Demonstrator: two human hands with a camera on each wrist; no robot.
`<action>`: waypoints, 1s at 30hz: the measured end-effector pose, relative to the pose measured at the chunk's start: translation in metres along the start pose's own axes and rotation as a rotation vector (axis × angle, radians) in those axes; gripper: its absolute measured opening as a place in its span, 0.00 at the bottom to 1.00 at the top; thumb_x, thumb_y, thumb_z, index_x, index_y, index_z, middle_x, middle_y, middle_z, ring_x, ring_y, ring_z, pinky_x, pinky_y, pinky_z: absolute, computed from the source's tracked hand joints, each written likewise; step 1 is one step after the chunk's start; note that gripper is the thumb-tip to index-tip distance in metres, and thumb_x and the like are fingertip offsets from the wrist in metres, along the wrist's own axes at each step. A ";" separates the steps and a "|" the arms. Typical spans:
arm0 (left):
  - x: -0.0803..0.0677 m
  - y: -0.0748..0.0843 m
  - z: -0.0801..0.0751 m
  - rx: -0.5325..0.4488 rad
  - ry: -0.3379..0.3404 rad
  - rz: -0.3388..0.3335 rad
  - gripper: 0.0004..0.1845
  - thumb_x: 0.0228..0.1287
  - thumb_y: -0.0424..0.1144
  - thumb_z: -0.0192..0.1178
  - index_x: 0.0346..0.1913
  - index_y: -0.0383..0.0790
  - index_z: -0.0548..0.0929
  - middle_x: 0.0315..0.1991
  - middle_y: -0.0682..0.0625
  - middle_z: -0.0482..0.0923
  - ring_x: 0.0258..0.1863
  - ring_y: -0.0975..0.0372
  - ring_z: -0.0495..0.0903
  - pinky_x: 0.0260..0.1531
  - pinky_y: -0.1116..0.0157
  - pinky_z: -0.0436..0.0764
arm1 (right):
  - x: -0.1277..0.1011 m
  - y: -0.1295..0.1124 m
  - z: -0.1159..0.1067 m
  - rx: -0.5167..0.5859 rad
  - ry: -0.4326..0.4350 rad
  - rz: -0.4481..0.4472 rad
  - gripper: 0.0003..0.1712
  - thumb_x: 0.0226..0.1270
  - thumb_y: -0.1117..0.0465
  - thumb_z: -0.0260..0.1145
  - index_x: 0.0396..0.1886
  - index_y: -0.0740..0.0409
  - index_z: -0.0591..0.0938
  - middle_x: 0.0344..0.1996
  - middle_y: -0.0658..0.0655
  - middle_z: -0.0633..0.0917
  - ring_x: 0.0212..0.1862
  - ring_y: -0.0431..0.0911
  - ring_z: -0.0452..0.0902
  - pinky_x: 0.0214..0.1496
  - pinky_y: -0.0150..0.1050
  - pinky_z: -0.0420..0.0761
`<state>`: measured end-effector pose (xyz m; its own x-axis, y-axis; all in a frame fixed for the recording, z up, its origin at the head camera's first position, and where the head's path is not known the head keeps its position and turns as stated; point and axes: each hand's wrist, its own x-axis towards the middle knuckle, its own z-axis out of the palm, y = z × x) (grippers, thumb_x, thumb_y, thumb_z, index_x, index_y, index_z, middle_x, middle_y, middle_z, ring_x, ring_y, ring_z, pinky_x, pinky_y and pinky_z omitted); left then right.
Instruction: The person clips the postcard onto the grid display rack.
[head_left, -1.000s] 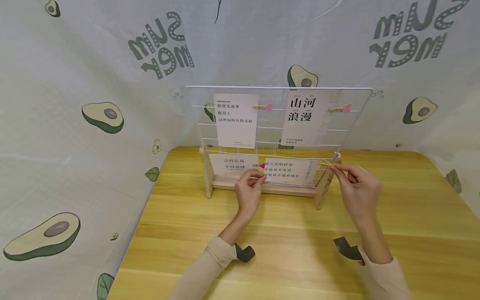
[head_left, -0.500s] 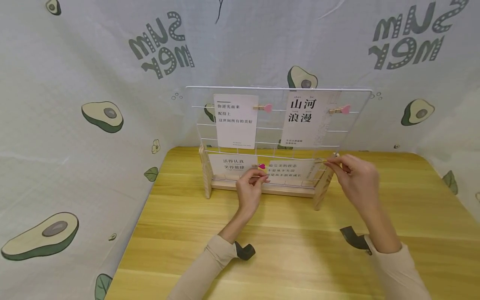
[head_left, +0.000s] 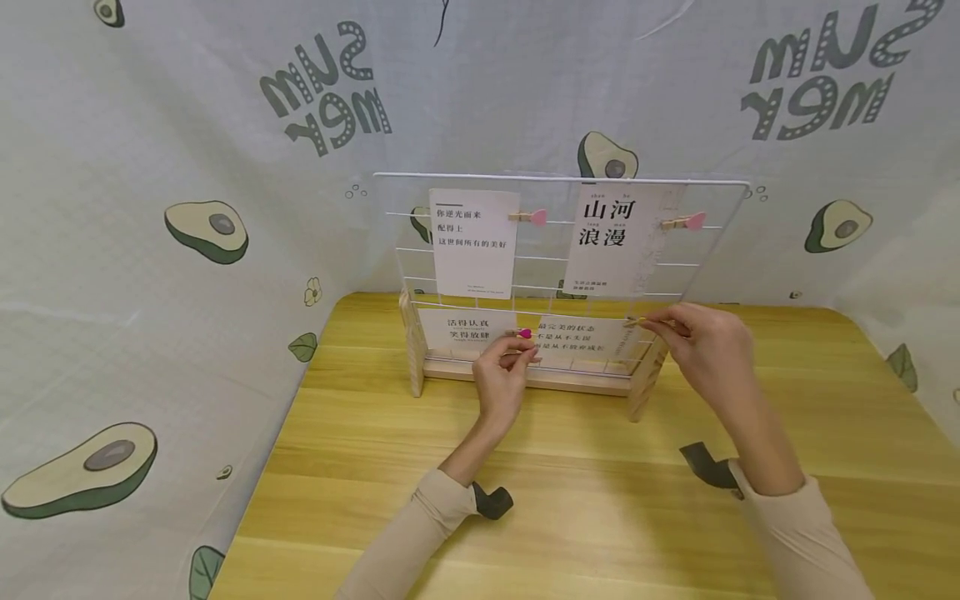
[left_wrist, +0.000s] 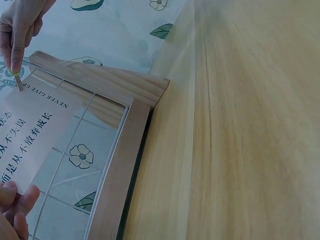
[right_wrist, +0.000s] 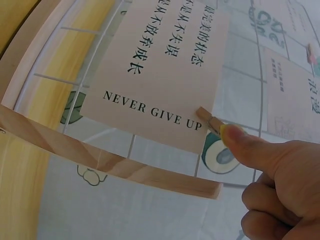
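Note:
My left hand point(head_left: 501, 379) pinches the lower left corner of a white card point(head_left: 572, 335) against the lower part of a white wire grid rack point(head_left: 487, 176). My right hand point(head_left: 708, 354) pinches a small wooden clothespin point(right_wrist: 211, 120) between thumb and forefinger. In the right wrist view the clothespin's tip overlaps the card's edge beside the printed words NEVER GIVE UP. A touch of yellow shows at its end, mostly hidden by the thumb. Left of my left hand hangs another card point(head_left: 453, 329), with a dark pink heart clothespin point(head_left: 525, 333) at its right edge.
Two upright cards hang higher on the grid, a left one point(head_left: 474, 258) and a right one point(head_left: 607, 258), each with a pink heart clothespin at its right edge. Wooden feet point(head_left: 412, 350) and a crossbar carry the rack on the wooden table point(head_left: 360, 500). An avocado-print cloth point(head_left: 480, 83) hangs behind.
My right hand has moved left, bringing the clothespin from the rack's right side onto the card's upper right edge. The card has shifted slightly right; my left hand has barely moved.

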<state>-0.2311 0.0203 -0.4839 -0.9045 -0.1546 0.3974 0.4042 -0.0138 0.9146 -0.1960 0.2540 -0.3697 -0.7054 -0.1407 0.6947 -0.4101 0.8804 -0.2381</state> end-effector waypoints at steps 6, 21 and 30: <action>-0.002 0.003 0.001 0.085 0.017 0.045 0.02 0.63 0.24 0.69 0.37 0.29 0.88 0.39 0.38 0.89 0.30 0.49 0.92 0.28 0.62 0.88 | 0.003 0.000 0.001 -0.018 -0.019 0.021 0.06 0.54 0.66 0.81 0.32 0.59 0.92 0.21 0.58 0.89 0.17 0.45 0.73 0.22 0.28 0.57; -0.010 0.011 -0.029 0.358 -0.042 0.196 0.03 0.63 0.27 0.71 0.38 0.32 0.88 0.37 0.43 0.90 0.31 0.56 0.91 0.28 0.70 0.86 | 0.005 0.001 0.001 -0.027 -0.046 -0.008 0.14 0.53 0.67 0.81 0.42 0.59 0.92 0.15 0.54 0.80 0.20 0.40 0.62 0.22 0.34 0.56; -0.040 0.000 -0.090 0.477 -0.190 0.118 0.05 0.65 0.33 0.71 0.41 0.34 0.89 0.38 0.44 0.90 0.32 0.54 0.90 0.35 0.62 0.88 | -0.010 0.006 -0.005 0.015 0.007 -0.035 0.18 0.52 0.70 0.81 0.45 0.61 0.92 0.12 0.48 0.61 0.21 0.36 0.49 0.26 0.28 0.47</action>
